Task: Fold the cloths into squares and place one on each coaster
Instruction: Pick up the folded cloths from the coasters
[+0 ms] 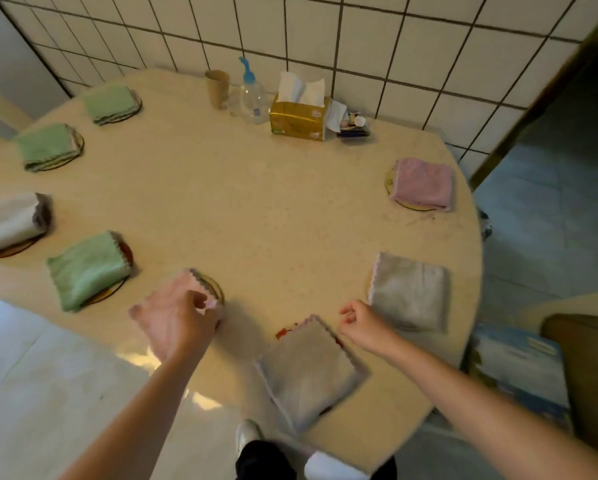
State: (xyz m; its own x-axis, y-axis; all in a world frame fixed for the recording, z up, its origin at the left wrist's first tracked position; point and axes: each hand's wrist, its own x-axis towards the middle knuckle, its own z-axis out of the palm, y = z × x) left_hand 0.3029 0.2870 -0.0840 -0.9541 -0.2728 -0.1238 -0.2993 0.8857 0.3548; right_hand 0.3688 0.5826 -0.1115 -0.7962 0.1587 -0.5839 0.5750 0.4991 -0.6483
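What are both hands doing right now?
Left hand: closed on the pink cloth over a coaster.
Right hand: loosely curled, holding nothing, beside the grey cloth.

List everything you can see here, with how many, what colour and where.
Green cloths: three, folded, left side, on coasters.
Grey cloths: three; left edge, near edge, right.
Pink cloths: two; far right, and under the left hand.
Coasters: round, one partly showing under most cloths.
Table: one, beige.
Paper cup: one, brown, far edge.
Bottle: one, clear, blue top.
Tissue box: one, gold.
Left hand: on pink cloth.
Right hand: empty, loosely curled.
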